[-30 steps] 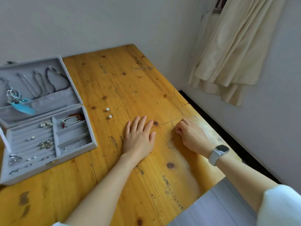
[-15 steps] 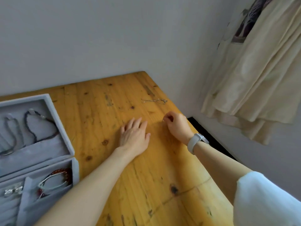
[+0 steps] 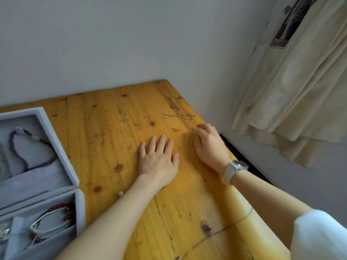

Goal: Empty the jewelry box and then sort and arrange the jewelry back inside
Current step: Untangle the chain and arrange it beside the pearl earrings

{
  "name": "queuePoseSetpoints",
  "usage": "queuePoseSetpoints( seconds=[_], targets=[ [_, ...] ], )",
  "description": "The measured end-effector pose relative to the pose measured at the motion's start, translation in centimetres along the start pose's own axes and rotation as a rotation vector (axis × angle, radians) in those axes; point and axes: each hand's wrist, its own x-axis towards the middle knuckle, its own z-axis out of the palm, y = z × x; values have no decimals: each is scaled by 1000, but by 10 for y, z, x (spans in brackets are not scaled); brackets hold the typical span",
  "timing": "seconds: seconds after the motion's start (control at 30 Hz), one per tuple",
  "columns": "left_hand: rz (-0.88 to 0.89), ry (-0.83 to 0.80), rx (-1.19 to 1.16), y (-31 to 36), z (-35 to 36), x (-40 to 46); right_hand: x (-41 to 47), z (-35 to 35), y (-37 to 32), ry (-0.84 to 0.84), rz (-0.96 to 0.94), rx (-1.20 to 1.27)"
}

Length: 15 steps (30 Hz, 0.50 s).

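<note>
Right of centre, right hand (image 3: 209, 147) pinching thin chain (image 3: 191, 141), flat left hand (image 3: 158, 160) beside; bracelets (image 3: 52, 220) inside lower-left jewelry box (image 3: 62, 147).

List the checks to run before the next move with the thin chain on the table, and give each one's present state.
1. Right hand has the thin chain: ok, its fingers are curled and pinch the chain's top, with a small loop hanging below.
2. Left hand is clear of jewelry: ok, it rests flat on the wooden table with its fingers straight.
3. Chain free of the other silver chain: ok, that one lies apart, farther back.
4. Jewelry box is open to receive it: ok, lid up at the left.
5. Free compartment for the chain: cannot tell, most of the tray is out of frame.
6. Loose pearl accounted for: ok, beside the left forearm.
</note>
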Motion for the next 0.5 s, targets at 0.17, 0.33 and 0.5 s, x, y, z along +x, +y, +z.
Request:
queuePoseSetpoints(
  seconds=[0.17,0.33,0.5],
  targets=[
    [9,-23,0,-2,-1,0,-24,-7,-4,-446,-54,-199],
    [38,-63,-8,-11,-6,1,-4,1,-6,-515,49,-216],
    [71,-166,-95,-19,-14,9,1,0,-9,-514,51,-196]
  ],
)
